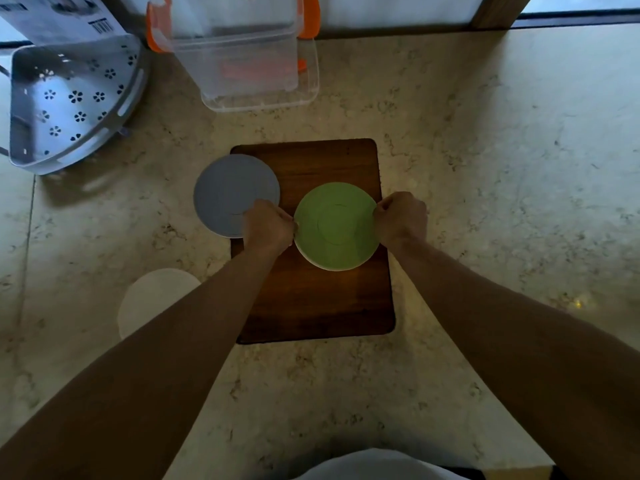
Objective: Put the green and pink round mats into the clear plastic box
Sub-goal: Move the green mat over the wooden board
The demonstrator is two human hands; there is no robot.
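Marble counter [485,168]: our left hand [268,225] and right hand [401,220] pinch green mat [336,226] at 9 and 3; a pale mat beneath may lift along or slip off.

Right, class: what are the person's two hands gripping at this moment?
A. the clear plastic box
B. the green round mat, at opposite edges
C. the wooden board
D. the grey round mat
B: the left hand and right hand pinch opposite edges of the green round mat.
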